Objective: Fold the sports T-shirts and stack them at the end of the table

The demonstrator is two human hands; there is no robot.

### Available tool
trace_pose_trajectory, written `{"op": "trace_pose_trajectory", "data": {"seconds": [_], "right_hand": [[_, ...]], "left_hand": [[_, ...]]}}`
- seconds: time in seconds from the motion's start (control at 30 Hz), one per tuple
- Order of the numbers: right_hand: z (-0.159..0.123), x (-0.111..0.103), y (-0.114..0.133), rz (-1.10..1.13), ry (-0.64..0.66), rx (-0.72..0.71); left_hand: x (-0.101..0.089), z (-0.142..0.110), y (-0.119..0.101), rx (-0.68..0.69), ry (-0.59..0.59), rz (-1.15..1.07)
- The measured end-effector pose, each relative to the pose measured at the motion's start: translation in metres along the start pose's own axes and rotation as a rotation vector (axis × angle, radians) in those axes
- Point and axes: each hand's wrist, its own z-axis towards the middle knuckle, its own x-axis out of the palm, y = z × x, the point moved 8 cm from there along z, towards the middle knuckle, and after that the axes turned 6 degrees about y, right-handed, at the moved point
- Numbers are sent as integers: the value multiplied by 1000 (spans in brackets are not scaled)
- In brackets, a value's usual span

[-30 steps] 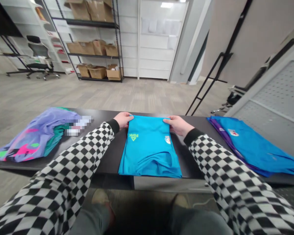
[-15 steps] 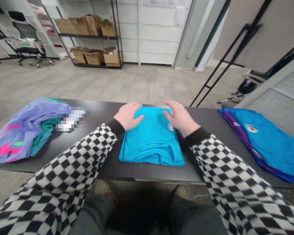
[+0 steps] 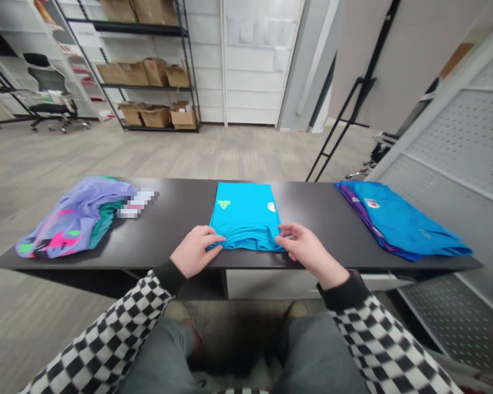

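Note:
A bright blue T-shirt (image 3: 246,205), folded into a rectangle, lies on the dark table with its collar end towards me. It bears a green print at left and a small white badge at right. My left hand (image 3: 198,249) is at its near left corner, fingers and thumb closed on the edge. At the near right corner my right hand (image 3: 306,249) pinches the side edge between thumb and fingers. The fabric bunches slightly between my hands around the collar.
Lilac and green clothes (image 3: 76,213) lie at the table's left, beside a white tag (image 3: 137,202). To the right is a stack of blue and purple folded shirts (image 3: 402,219). The dark table's (image 3: 176,202) near edge is close to me. Behind stand shelves with boxes (image 3: 154,116).
Both my hands have moved from the far part of the blue T-shirt back to its near corners. The view has shifted, showing more of the table, and the green print is now uncovered.

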Motion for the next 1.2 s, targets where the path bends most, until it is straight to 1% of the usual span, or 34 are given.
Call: {"op": "trace_pose_trajectory", "data": {"seconds": [0.1, 0.17, 0.23, 0.27, 0.3, 0.33, 0.4, 0.43, 0.5, 0.53, 0.57, 0.6, 0.63, 0.67, 0.73, 0.8, 0.83, 0.9, 1.0, 1.1, 1.17, 1.2], "right_hand": [[6, 5, 8, 145, -35, 19], [6, 7, 11, 247, -34, 29], [3, 6, 13, 309, -46, 19], [0, 3, 13, 289, -66, 6], [-3, 1, 13, 215, -87, -12], [-7, -2, 14, 85, -108, -37], [-14, -5, 21, -275, -151, -116], [-18, -5, 27, -453, -174, -173], [-24, 1, 44, -708, -222, -314], [-26, 6, 53, -786, -236, -386], [-25, 14, 61, -849, -230, -445], [-23, 24, 66, -913, -200, -486], [-18, 36, 68, -983, -146, -502], [-13, 48, 66, -1055, -73, -489], [-3, 68, 51, -1181, 85, -396], [0, 77, 32, -1245, 197, -299], [-1, 78, 25, -1254, 221, -275], [-7, 76, 17, -1249, 235, -275], [-17, 71, 14, -1217, 262, -297], [-15, 61, 16, -1160, 336, -292], [-3, 47, 20, -1110, 394, -276], [6, 37, 23, -1087, 422, -263]], "left_hand": [[-6, 6, -2, -25, -55, -20], [-13, 5, -6, -22, -132, -37], [-19, 0, -13, 18, -191, -17], [-19, -3, -17, 52, -198, 8], [-17, -8, -21, 93, -183, 37], [-15, -12, -24, 136, -157, 62], [-11, -19, -27, 198, -119, 91], [-13, -19, -26, 205, -128, 97], [-21, -13, -24, 174, -192, 109], [-25, -7, -22, 145, -217, 120], [-25, 3, -21, 117, -215, 134], [-22, 13, -20, 91, -182, 150], [-15, 24, -19, 62, -117, 168], [-4, 32, -16, 25, -31, 187], [20, 41, -9, -63, 140, 225], [38, 38, -2, -142, 247, 257], [44, 34, 0, -163, 273, 266], [49, 25, -1, -173, 288, 269], [46, 14, -9, -184, 282, 237], [43, 4, -26, -229, 309, 167], [42, -1, -44, -228, 355, 95], [43, -3, -55, -201, 386, 41]]}}
